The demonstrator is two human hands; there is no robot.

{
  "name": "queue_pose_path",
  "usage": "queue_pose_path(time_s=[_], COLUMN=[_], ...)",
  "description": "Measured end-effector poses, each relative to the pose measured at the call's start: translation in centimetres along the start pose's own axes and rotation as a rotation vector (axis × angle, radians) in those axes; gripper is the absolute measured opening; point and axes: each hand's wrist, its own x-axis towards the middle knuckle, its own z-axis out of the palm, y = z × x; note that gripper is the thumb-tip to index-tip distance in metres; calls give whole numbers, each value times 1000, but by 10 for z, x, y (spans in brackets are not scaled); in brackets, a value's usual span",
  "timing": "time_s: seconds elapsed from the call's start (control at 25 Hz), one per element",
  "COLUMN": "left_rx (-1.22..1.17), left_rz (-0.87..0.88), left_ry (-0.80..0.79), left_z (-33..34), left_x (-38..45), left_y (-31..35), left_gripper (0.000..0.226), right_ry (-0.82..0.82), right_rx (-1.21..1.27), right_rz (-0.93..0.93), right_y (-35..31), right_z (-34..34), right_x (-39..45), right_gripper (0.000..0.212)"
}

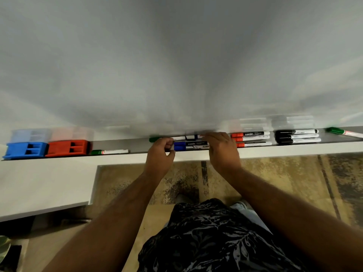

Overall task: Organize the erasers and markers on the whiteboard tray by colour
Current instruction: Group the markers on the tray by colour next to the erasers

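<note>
On the grey whiteboard tray (137, 145), a blue eraser (25, 150) and a red eraser (68, 147) stand side by side at the far left. Two blue markers (191, 145) lie together in the middle, with my left hand (160, 154) shut on their left ends and my right hand (222, 149) gripping their right ends. Behind them lies a green-capped marker (155, 139) and another partly hidden marker. Three red markers (250, 138) and three black markers (296, 136) are grouped to the right. Single green markers lie at left (109, 152) and far right (341, 131).
The whiteboard (176, 65) rises right behind the tray. A white ledge (43, 183) juts out below on the left. Patterned floor (275, 183) and my feet are below the tray.
</note>
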Motion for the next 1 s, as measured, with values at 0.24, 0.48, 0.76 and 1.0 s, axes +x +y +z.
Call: queue_pose_path(time_s=[0.24,0.48,0.76,1.0], left_rx=[17,-7,435,664], left_rz=[-60,-62,122,119], left_ry=[-106,-133,59,84], left_z=[17,17,-17,-32], left_x=[0,2,9,12], left_y=[20,30,19,3], left_gripper=[50,47,31,29], right_ry=[-85,-170,-176,-98], right_rx=[-160,-213,-127,-22], right_rz=[-8,-4,-89,-90], right_y=[7,9,16,17], right_z=[-12,-7,-8,-4], right_x=[0,1,4,-6], right_gripper=[56,72,69,59])
